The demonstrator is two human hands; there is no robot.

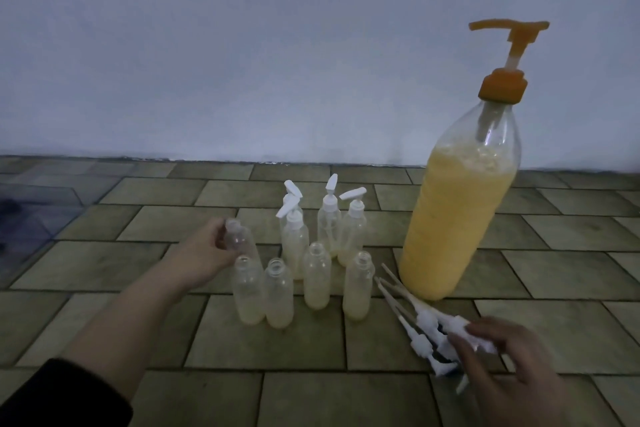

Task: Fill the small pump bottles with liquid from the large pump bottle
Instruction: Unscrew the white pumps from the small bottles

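While the left hand (pixel 211 253) curls its fingers round an uncapped small bottle (pixel 239 239), that bottle tilts, neck up and away from the person, at the left end of the cluster. It looks clear, so I judge it not yet filled. Just in front of it stand four open bottles (pixel 278 293), each with pale liquid in the lower part, and behind those three capped bottles (pixel 327 229) near the wall side of the tiled floor (pixel 571 333). The right hand (pixel 509 360) rests with loosely bent fingers on a pile of loose pumps (pixel 433 326); whether it pinches one I cannot tell. Their tubes point away and left, towards the open bottles. The big bottle (pixel 460 218) stands upright to the right of the cluster, spout (pixel 485 26) aimed left. It lies well right of the held bottle, nearer the right hand, so the left must carry its bottle across, neck under that spout.
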